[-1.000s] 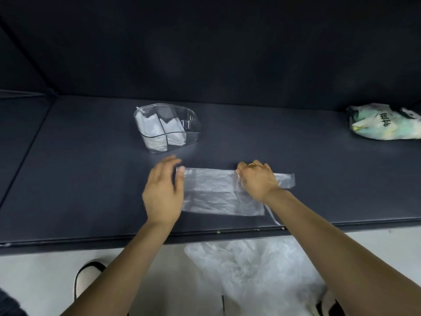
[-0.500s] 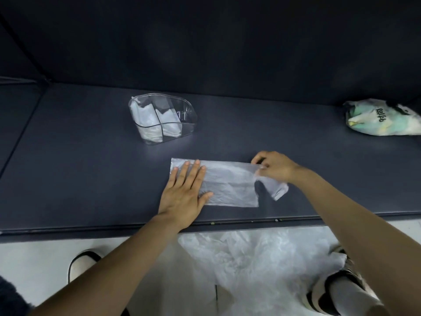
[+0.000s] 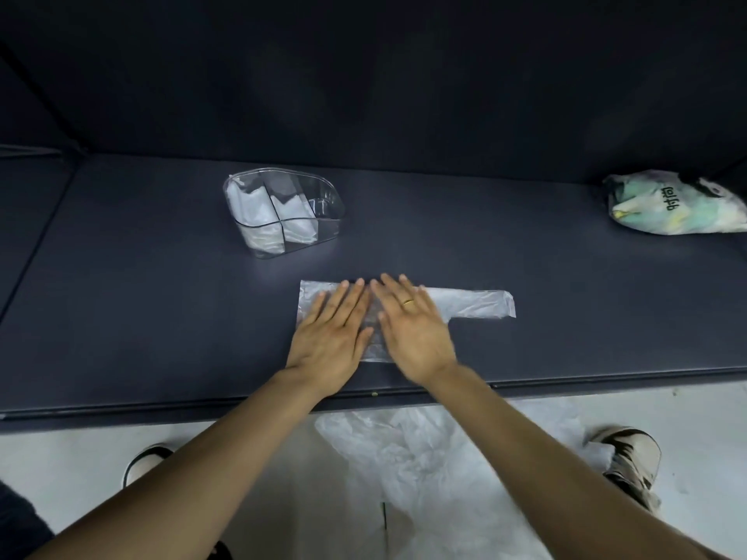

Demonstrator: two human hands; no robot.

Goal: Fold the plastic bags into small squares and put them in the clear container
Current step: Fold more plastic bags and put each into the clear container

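So both your hands, left hand (image 3: 329, 337) and right hand (image 3: 416, 333), flat, fingers straight, pressing plastic bag (image 3: 465, 305); long axis runs left-right, handle strip right, nearer right hand.

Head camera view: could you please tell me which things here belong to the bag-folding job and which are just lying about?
Job:
- flattened plastic bag under both hands (left hand, right hand)
- clear container with folded bags
- loose plastic bags on the floor

Lying about:
- printed green-and-white bag

Hidden under my palms
My left hand (image 3: 331, 335) and right hand (image 3: 412, 331) cover most of the plastic bag (image 3: 477, 305); the printed bag (image 3: 679, 204) is cropped right.
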